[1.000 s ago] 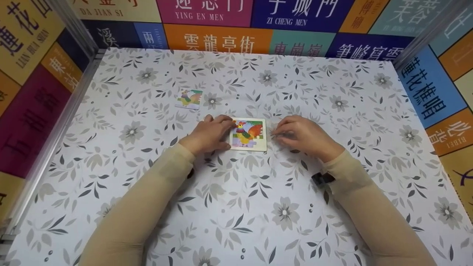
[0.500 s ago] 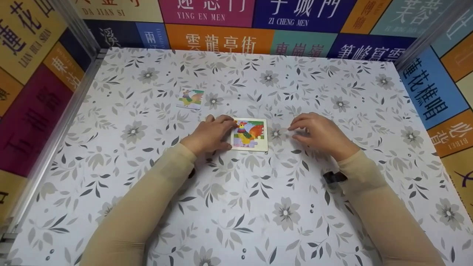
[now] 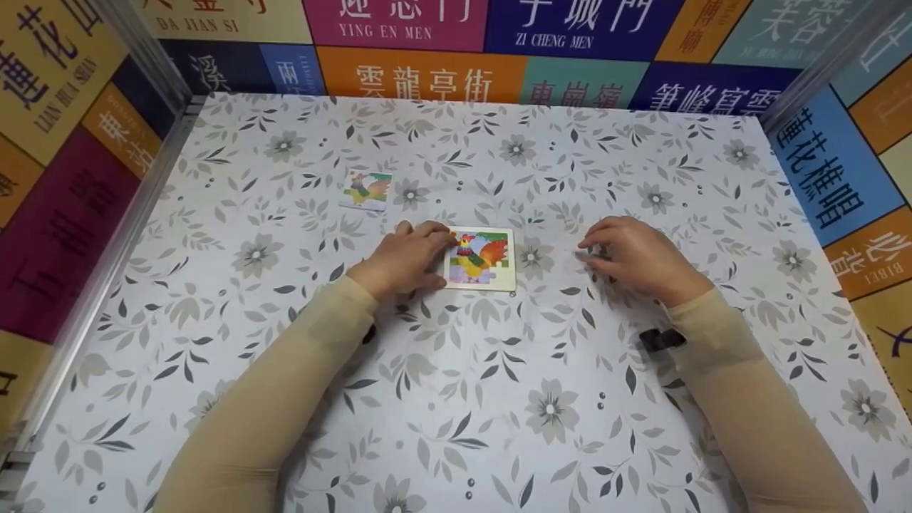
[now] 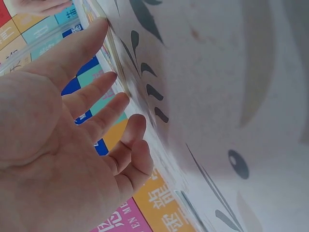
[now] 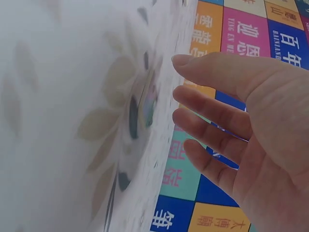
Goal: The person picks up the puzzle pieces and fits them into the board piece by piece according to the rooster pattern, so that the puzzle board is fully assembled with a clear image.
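Observation:
A small rooster jigsaw puzzle (image 3: 479,258) in a pale frame lies flat mid-table in the head view; its lower right part shows bare cream. My left hand (image 3: 405,260) rests at its left side, with the thumb near the lower left corner and the fingertips at the upper left. In the left wrist view, that hand's thumb and fingers are loosely spread along the puzzle's edge (image 4: 112,50). Well to the right of the puzzle, my right hand (image 3: 638,258) has relaxed, slightly bent fingers. Nothing shows between its thumb and fingers (image 5: 212,104) in the right wrist view.
Behind and left of the puzzle lies a card (image 3: 368,191) with a matching rooster picture. The table (image 3: 456,399) has a white cover printed with grey flowers and leaves. Colourful panels with lettering (image 3: 420,75) stand along its back and sides.
My right hand has moved rightward, away from the puzzle, and its fingers have parted a little. The left hand, the puzzle and the card keep their places.

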`<state>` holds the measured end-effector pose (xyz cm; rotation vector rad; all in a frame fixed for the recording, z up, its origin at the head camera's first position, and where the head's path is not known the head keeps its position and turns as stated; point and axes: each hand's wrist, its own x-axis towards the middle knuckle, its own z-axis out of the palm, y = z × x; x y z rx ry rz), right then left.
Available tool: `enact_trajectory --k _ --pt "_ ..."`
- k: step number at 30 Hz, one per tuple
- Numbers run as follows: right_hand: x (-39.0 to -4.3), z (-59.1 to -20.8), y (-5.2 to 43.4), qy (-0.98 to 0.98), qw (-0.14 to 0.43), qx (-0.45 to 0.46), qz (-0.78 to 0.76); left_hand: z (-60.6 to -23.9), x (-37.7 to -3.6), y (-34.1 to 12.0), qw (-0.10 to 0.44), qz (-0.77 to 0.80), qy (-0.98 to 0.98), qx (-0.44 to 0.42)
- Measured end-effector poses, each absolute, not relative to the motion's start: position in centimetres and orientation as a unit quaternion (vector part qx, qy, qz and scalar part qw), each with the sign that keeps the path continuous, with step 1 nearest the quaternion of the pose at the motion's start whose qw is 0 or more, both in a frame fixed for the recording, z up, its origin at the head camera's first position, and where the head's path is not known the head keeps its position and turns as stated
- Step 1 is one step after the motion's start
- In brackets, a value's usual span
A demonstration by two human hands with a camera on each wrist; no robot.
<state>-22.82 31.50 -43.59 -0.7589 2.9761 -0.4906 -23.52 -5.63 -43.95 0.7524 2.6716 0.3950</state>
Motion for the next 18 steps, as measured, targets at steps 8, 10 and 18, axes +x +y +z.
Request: enact_trajectory --k 8,10,18 --pt "-22.8 -43.8 32.6 0.961 0.028 -0.223 -0.163 -43.9 -23.5 -5.6 0.172 0.143 0.939 0.263" --pt "-22.8 -43.9 32.9 0.961 0.029 -0.221 -0.164 -43.9 -23.5 -5.6 0.171 0.144 0.938 0.264" --pt "-22.6 -44.1 33.9 0.962 0.026 -0.221 -0.157 -44.0 -23.5 -5.6 0.169 0.138 0.94 0.263"
